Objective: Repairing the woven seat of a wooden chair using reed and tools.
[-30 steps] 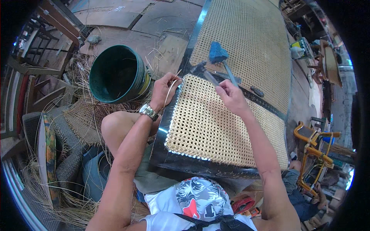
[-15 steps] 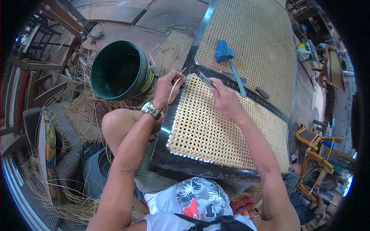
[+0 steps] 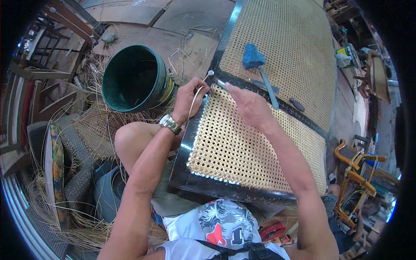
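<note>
My left hand (image 3: 190,97) is closed at the near-left panel's upper left corner, pinching a thin pale cane strip (image 3: 196,96) that loops over the fingers. In my right hand (image 3: 251,106) is a small hammer (image 3: 220,82) with a metal shaft. Its round face points up just beyond my left fingertips, over the dark frame (image 3: 234,80). Beneath the right hand lies the woven cane panel (image 3: 234,147), with white edging along its left and near sides. What the left fingertips press on is hidden.
A tool with a blue head (image 3: 252,56) lies across the far cane panel (image 3: 286,39), beside a flat metal blade (image 3: 258,84) and a short dark tool (image 3: 296,104). A green bucket (image 3: 161,82) stands left, among loose cane strands (image 3: 82,236). Bamboo-coloured chair frames (image 3: 362,182) lie right.
My right hand has turned and shifted slightly left, bringing the hammer's head up near the left fingertips. The left hand stays at the corner with the strip.
</note>
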`<control>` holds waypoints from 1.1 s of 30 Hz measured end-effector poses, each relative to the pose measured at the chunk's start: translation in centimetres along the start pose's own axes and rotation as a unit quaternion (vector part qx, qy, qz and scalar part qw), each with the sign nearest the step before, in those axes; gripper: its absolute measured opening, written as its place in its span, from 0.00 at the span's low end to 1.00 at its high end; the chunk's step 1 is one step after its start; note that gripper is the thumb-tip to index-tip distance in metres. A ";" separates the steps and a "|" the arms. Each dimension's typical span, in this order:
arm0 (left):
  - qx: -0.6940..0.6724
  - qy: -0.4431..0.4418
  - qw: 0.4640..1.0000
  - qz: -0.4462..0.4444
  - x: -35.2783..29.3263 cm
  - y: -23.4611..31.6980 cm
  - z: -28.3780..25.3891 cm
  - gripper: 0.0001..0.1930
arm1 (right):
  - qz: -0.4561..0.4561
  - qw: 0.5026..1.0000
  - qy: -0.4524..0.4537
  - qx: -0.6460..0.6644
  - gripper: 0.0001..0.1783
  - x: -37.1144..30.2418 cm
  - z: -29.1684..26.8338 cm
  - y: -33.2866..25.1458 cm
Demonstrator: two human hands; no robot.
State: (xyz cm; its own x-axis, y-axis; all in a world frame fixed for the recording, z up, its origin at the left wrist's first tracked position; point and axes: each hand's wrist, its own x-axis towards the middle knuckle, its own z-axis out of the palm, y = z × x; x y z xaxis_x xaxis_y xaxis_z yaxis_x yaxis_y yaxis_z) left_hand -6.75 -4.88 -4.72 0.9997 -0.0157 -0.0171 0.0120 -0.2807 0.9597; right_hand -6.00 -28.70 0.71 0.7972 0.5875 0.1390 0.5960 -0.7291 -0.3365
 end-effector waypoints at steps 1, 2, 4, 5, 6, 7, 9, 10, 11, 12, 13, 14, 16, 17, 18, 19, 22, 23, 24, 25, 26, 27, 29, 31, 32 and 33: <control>-0.008 -0.004 1.000 -0.006 0.0 0.0 0.1 0.05 | 0.005 1.000 -0.001 0.000 0.26 0.0 -0.1 -0.1; -0.010 -0.001 1.000 -0.004 0.1 0.0 0.2 0.05 | 0.019 0.999 0.025 0.023 0.26 0.1 -0.2 -0.1; 0.015 -0.007 1.000 -0.018 0.0 -0.1 0.1 0.05 | 0.035 0.997 0.045 0.049 0.26 -0.3 -0.4 -0.5; 0.029 -0.011 0.999 -0.026 0.1 -0.1 0.1 0.05 | 0.046 0.996 0.054 0.053 0.25 -0.5 -0.4 -0.8; 0.023 -0.009 1.000 -0.008 0.2 -0.1 0.1 0.05 | 0.051 0.995 0.055 0.064 0.25 -0.6 -0.4 -1.0; 0.019 -0.005 1.000 0.001 0.2 -0.1 0.1 0.05 | 0.079 0.993 -0.079 -0.049 0.24 -0.6 -0.4 -1.2; 0.013 0.000 1.000 0.015 0.3 -0.1 0.1 0.05 | 0.065 0.997 -0.035 -0.028 0.24 -0.6 -0.2 -1.4; 0.007 0.004 1.000 0.016 0.4 -0.1 0.1 0.05 | 0.057 0.998 -0.012 -0.007 0.24 -0.6 -0.1 -1.5; 0.002 0.002 1.000 0.011 0.2 -0.1 0.1 0.05 | 0.060 0.998 -0.017 -0.002 0.24 -0.7 0.0 -1.6; -0.001 -0.003 1.000 0.003 0.2 -0.1 0.2 0.05 | 0.064 0.997 0.010 0.031 0.24 -0.7 0.0 -1.6; 0.026 -0.008 1.000 -0.008 0.3 -0.1 0.1 0.05 | 0.066 0.995 0.038 0.062 0.24 -0.7 0.0 -1.5; 0.018 -0.006 1.000 0.007 0.2 -0.2 0.2 0.05 | 0.058 0.992 0.064 0.091 0.25 -0.8 -0.1 -1.4; 0.015 -0.005 1.000 -0.004 0.3 -0.3 0.2 0.05 | 0.067 0.998 -0.004 -0.007 0.24 -0.8 -0.2 -1.3; 0.010 -0.001 1.000 0.011 0.5 -0.3 0.3 0.05 | 0.054 0.999 0.006 0.004 0.24 -0.6 -0.2 -1.2; 0.005 0.005 1.000 0.018 0.7 -0.3 0.2 0.05 | 0.047 0.999 0.015 0.014 0.24 -0.7 -0.3 -1.3; 0.000 0.005 1.000 0.015 0.4 -0.4 0.3 0.05 | 0.041 0.999 0.024 0.024 0.23 -0.6 -0.4 -1.3; -0.017 0.001 1.000 0.010 0.1 -0.4 0.4 0.06 | 0.098 0.994 0.001 0.052 0.22 -0.6 -0.5 -1.7; -0.004 -0.004 1.000 0.001 0.0 -0.4 0.3 0.06 | 0.116 0.992 -0.006 0.051 0.22 -0.4 -0.6 -1.7; 0.012 -0.007 1.000 -0.003 0.1 -0.4 0.2 0.06 | 0.083 0.994 0.009 0.065 0.21 -0.5 -0.7 -1.9; -0.003 0.003 1.000 0.009 0.0 -0.4 0.3 0.06 | 0.073 0.995 -0.004 0.064 0.21 -0.1 -0.9 -1.7; 0.002 -0.013 1.000 -0.014 0.2 -0.3 0.2 0.06 | 0.042 0.996 0.024 0.079 0.21 0.0 -1.1 -1.6; -0.003 -0.014 1.000 -0.014 0.1 -0.3 0.2 0.06 | 0.099 0.990 -0.002 0.101 0.19 -0.2 -1.5 -1.4; -0.009 -0.014 1.000 -0.016 0.2 -0.3 0.3 0.06 | 0.111 0.985 0.057 0.119 0.19 -0.1 -2.0 -1.2; 0.000 -0.023 0.999 -0.022 0.2 -0.3 0.3 0.06 | 0.120 0.981 0.081 0.129 0.19 -0.4 -2.3 -1.1; -0.005 -0.026 0.999 -0.021 0.2 -0.3 0.3 0.06 | 0.111 0.976 0.120 0.144 0.19 -0.4 -2.3 -1.0; -0.006 -0.023 1.000 -0.011 0.3 -0.2 0.3 0.06 | 0.116 0.977 0.115 0.134 0.19 -0.5 -2.3 -1.1</control>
State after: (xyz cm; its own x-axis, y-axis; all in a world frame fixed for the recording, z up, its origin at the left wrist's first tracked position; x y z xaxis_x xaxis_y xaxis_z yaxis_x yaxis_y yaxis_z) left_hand -6.50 -5.06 -5.03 0.9972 -0.0549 -0.0505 0.0338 -0.2706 0.9621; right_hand -6.82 -28.99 3.12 0.9269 0.2998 0.2257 0.3744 -0.6971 -0.6115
